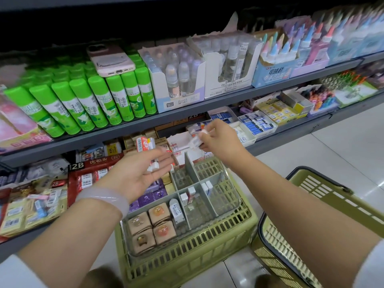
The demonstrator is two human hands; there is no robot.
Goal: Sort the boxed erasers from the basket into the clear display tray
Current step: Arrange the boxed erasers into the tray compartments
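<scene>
The clear display tray [208,201] with grey dividers rests on top of a green slatted basket [187,260]. Its compartments hold four square brown-and-pink boxes [151,227], an upright white boxed eraser [176,210], red-and-white erasers [189,195] and two white ones [207,187]. My left hand [139,173] hovers palm up over the tray's far left corner, fingers nearly straight, with small white boxed erasers [153,166] lying on them. My right hand [220,140] is above the tray's far end and pinches a small white boxed eraser [195,142].
A second green basket [332,196] with a dark handle stands on the tiled floor at the right. Shelves ahead carry green glue sticks [83,104], a pink phone [110,59], glue bottles [178,75] and packs of erasers [257,121]. More eraser packs [37,204] lie at the left.
</scene>
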